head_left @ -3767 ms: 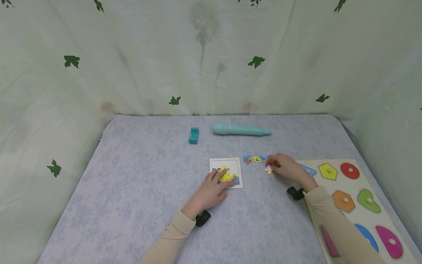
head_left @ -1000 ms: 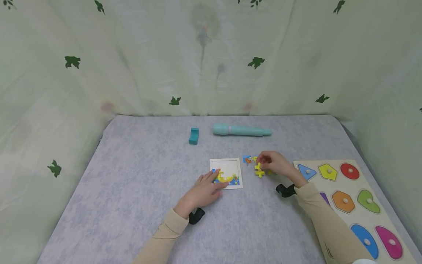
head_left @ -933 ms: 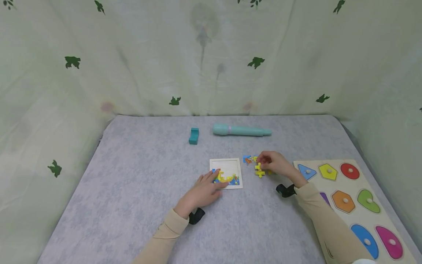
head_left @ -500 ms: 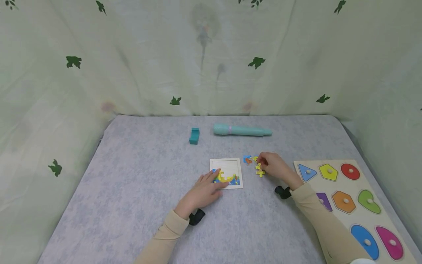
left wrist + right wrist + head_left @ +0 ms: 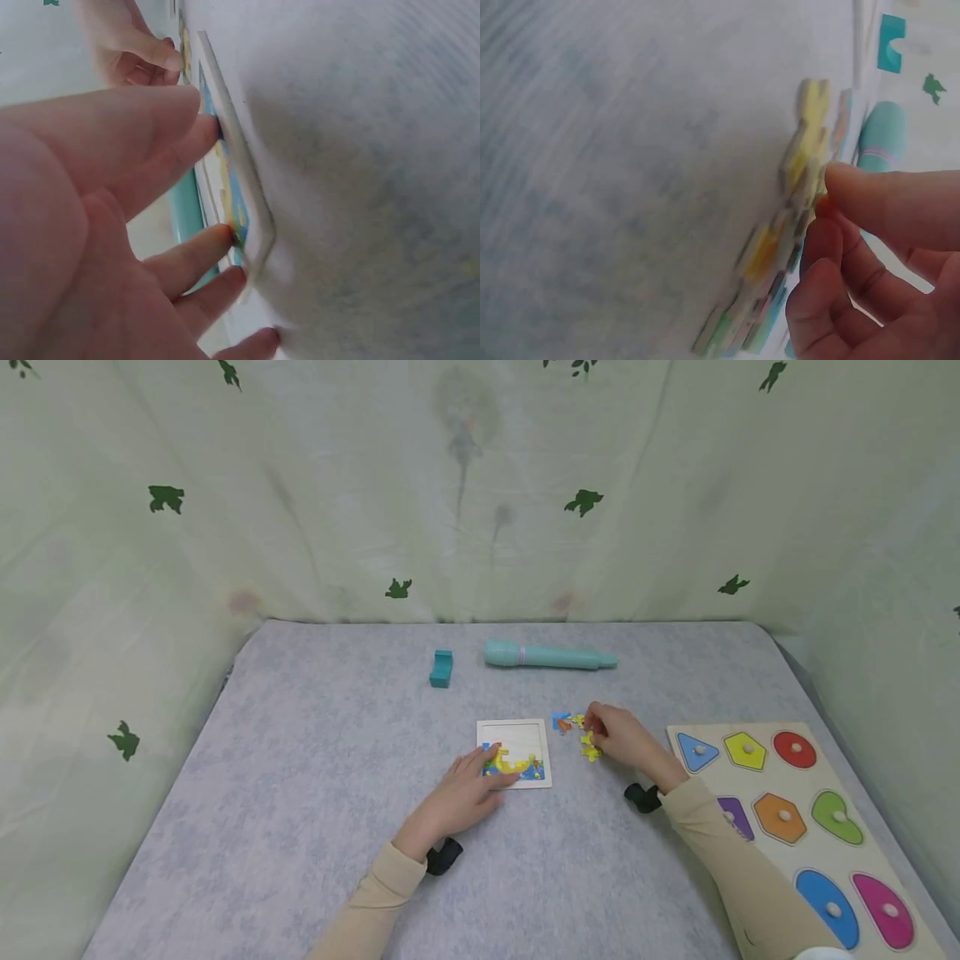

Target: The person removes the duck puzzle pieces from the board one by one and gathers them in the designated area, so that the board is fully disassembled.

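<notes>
My left hand (image 5: pixel 459 795) lies over the lower left of a small square puzzle tray (image 5: pixel 517 732), fingers spread and fairly straight. Joined jigsaw pieces (image 5: pixel 510 767), yellow and blue, fill the tray's lower part. To its right, my right hand (image 5: pixel 628 743) bends over loose jigsaw pieces and pinches one between thumb and fingertips; that piece is mostly hidden. A yellow jigsaw piece (image 5: pixel 591 747) shows just below these fingertips. A blue and orange jigsaw piece (image 5: pixel 562 722) lies to the left. In the right wrist view, several more pieces (image 5: pixel 759 253) sit under the hand.
A large wooden shape board (image 5: pixel 750 843) with knobbed shapes lies under and beside the right forearm. Farther back are a pale teal microphone-like stick (image 5: pixel 551 656) and a small teal block (image 5: pixel 442 669). A patterned curtain (image 5: pixel 465 527) rises behind the table.
Yellow pieces have left the tray and now lie in the loose group. My right hand has shifted left, then barely moved in the last half second. My left hand slid slightly down and left.
</notes>
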`<action>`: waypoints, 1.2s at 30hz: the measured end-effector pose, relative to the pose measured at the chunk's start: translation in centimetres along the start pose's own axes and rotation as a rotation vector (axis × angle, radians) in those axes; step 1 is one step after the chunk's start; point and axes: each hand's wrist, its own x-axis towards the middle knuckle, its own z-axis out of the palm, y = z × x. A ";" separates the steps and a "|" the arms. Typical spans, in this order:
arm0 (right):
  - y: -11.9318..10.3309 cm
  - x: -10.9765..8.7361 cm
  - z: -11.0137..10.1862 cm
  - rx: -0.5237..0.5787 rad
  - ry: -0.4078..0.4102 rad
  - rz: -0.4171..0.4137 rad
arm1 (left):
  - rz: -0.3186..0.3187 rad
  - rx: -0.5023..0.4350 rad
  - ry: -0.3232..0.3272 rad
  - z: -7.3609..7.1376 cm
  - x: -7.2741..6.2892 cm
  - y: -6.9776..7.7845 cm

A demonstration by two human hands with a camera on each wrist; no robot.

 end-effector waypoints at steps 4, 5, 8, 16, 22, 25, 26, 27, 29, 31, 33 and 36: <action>-0.8 0.0 -0.1 0.076 0.014 -0.036 | 0.031 -0.015 0.015 0.2 -0.1 -0.6; -1.1 0.0 -0.1 0.098 0.011 -0.057 | 0.034 -0.019 0.021 0.3 -0.2 -0.7; -2.6 0.4 0.3 0.147 -0.019 -0.116 | 0.038 -0.018 0.044 0.2 -0.6 -1.2; -6.4 2.3 3.1 0.195 -0.140 -0.191 | -0.005 0.013 0.046 -0.2 -1.7 -1.8; -7.8 3.2 4.7 0.154 -0.168 -0.232 | 0.003 0.006 0.036 -0.3 -1.9 -2.0; -8.2 3.4 5.0 0.136 -0.163 -0.239 | 0.002 0.009 0.027 -0.4 -1.9 -1.9; -8.4 3.4 5.1 0.135 -0.161 -0.237 | 0.002 0.010 0.025 -0.4 -1.9 -1.9; -8.5 3.4 5.2 0.134 -0.159 -0.234 | 0.000 0.010 0.022 -0.4 -1.8 -1.9; -8.6 3.5 5.3 0.136 -0.155 -0.222 | -0.004 0.011 0.015 -0.4 -1.8 -1.9; -8.7 3.5 5.3 0.147 -0.153 -0.209 | -0.009 0.010 0.011 -0.4 -1.7 -1.8; -8.8 3.6 5.4 0.161 -0.148 -0.199 | -0.018 0.007 0.005 -0.4 -1.7 -1.7; -8.9 3.7 5.4 0.197 -0.140 -0.186 | -0.027 -0.001 -0.003 -0.5 -1.5 -1.6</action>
